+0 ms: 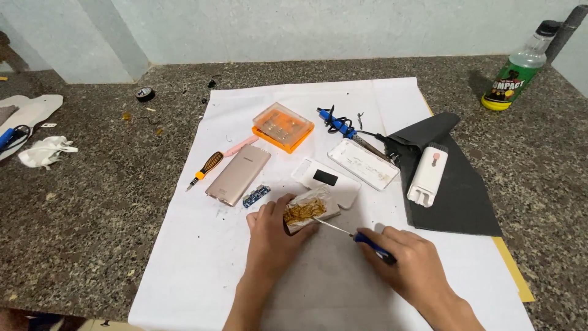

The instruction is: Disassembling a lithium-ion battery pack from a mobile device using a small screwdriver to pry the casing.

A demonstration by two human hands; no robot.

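Your right hand (411,265), grip closed on the blue-handled tool (355,236), points its tip up-left into the small block (309,211) your left hand (272,236) pins.

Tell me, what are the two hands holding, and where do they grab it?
The left hand grips the small block by its left end. The right hand holds the tweezers by their blue handle end.

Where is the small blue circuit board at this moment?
In the head view, the small blue circuit board lies on the white paper, just right of the gold metal case and above the left hand.
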